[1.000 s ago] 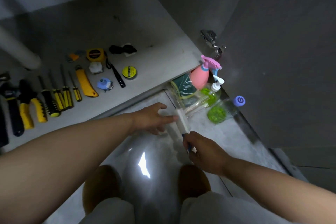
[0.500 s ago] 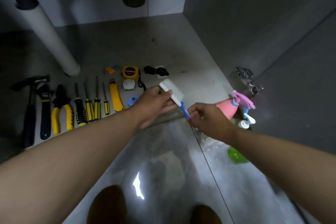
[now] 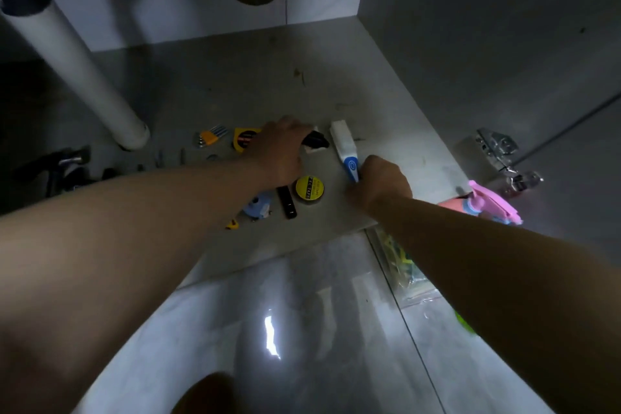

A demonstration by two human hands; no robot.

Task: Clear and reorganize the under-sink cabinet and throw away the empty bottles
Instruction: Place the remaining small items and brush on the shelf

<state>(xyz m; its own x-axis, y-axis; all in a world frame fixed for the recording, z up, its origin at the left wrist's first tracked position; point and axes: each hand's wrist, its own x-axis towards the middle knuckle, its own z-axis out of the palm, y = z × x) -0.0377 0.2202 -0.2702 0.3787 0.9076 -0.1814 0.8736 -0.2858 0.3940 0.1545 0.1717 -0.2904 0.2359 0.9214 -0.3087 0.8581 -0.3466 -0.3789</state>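
Under-sink cabinet floor point(image 3: 386, 104) is grey & dim, w/ a white drain pipe point(image 3: 84, 77) coming down at the back left. The right hand point(image 3: 379, 185) is curled tight round the blue handle of a scrub brush point(image 3: 341, 141). The white bristle end sticks out past the grip, away from the person, and is on the cabinet floor or just above it, can't tell which. Holding the handle end lets the brush head go down first, prob. so it lines up w/ the other stuff. Just left of the grip a yellow tape roll point(image 3: 309, 189) lies flat, w/ a black stick point(image 3: 286, 202) & a small blue thing point(image 3: 257, 208) nxt to it. The left hand point(image 3: 282, 151) is left of the brush head, fingers bent over a black lump point(image 3: 316, 139) on a white bit. Can't tell if it pinches it or only touches. It's prob. holding that out of the way to make room. Past that hand are a yellow tape measure point(image 3: 245, 138) & hex keys point(image 3: 210, 136), in a row w/ more tools mostly hidden by the arm. Right of the grip, a pink spray bottle point(image 3: 484, 205) shows by the door hinge point(image 3: 500, 151), looks off the cabinet floor, so bottles aren't sorted yet. A clear bag point(image 3: 400, 262) w/ green bits lies on the tiles under the right arm.
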